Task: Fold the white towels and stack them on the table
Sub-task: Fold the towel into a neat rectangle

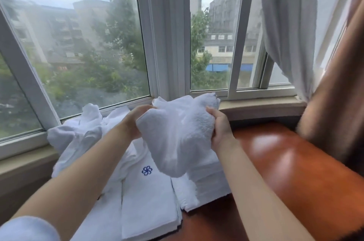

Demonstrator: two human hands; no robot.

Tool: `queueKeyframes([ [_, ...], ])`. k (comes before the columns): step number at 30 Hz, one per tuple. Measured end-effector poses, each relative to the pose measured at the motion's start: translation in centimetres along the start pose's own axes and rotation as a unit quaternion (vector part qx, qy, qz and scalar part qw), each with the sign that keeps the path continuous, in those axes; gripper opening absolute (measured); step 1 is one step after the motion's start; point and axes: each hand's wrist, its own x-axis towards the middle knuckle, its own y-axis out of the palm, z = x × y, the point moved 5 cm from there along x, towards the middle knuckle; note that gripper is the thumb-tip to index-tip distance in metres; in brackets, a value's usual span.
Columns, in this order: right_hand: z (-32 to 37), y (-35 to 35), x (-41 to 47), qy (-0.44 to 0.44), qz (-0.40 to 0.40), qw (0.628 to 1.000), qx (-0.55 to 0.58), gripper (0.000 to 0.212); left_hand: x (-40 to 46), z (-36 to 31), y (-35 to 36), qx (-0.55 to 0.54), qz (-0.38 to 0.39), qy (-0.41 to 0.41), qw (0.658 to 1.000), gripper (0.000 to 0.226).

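Towel [177, 132], white and crumpled, hangs between my left hand [136, 120] and right hand [220, 128], each grip clamped on it, above folded towels [149, 201] stacked on the wooden counter [285, 162].

Both hands hold a crumpled white towel [177, 132] up over the table [285, 162], the left hand [136, 120] gripping its edge at nine o'clock and the right hand [220, 128] pinching its three o'clock side. Below it, toward six o'clock, lies a folded towel with a blue emblem [147, 170], with a stack of folded towels [210, 177] just beside it. A loose heap of white towels [78, 132] sits at ten o'clock against the window sill [262, 105].
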Motion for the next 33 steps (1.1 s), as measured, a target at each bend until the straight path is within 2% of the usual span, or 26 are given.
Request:
queueKeyframes([
  [3, -0.4, 0.5, 1.0, 0.000, 0.002, 1.000, -0.003, 0.028, 1.2, -0.3, -1.3, -0.006, -0.001, -0.007, 1.000, 0.028],
  [7, -1.7, 0.4, 1.4, -0.010, -0.002, 1.000, 0.024, 0.028, 2.4, 0.4, -2.8, 0.002, 0.038, -0.042, 0.998, 0.019],
  [12, -4.9, 2.7, 1.1, -0.032, -0.060, 0.997, 0.028, 0.036, 3.1, 0.9, -7.4, 0.057, 0.058, -0.089, 0.993, 0.024],
  [16, -7.8, 5.5, 0.9, -0.086, -0.104, 0.991, 0.019, 0.035, 3.1, 1.3, -11.3, 0.150, 0.029, -0.068, 0.986, 0.020],
  [20, -12.2, 8.0, -0.4, -0.121, -0.146, 0.982, 0.022, 0.034, 2.2, 0.4, -13.8, 0.191, 0.011, -0.025, 0.981, 0.017],
  [23, -14.8, 7.8, -1.9, -0.144, -0.216, 0.966, -0.019, 0.036, 2.4, 0.4, -15.4, 0.229, -0.001, -0.009, 0.973, 0.019],
  [26, -16.4, 5.9, -3.6, -0.182, -0.295, 0.936, -0.066, 0.014, 3.6, 1.2, -16.2, 0.278, -0.013, -0.013, 0.960, 0.018],
  [28, -17.4, 4.2, -4.4, -0.194, -0.353, 0.910, -0.095, 0.011, 4.8, 2.2, -16.3, 0.290, -0.018, -0.006, 0.957, 0.014],
  [33, -19.8, 0.8, -5.2, -0.212, -0.397, 0.883, -0.133, 0.018, 8.2, 4.1, -16.0, 0.365, -0.043, 0.060, 0.928, 0.018],
])
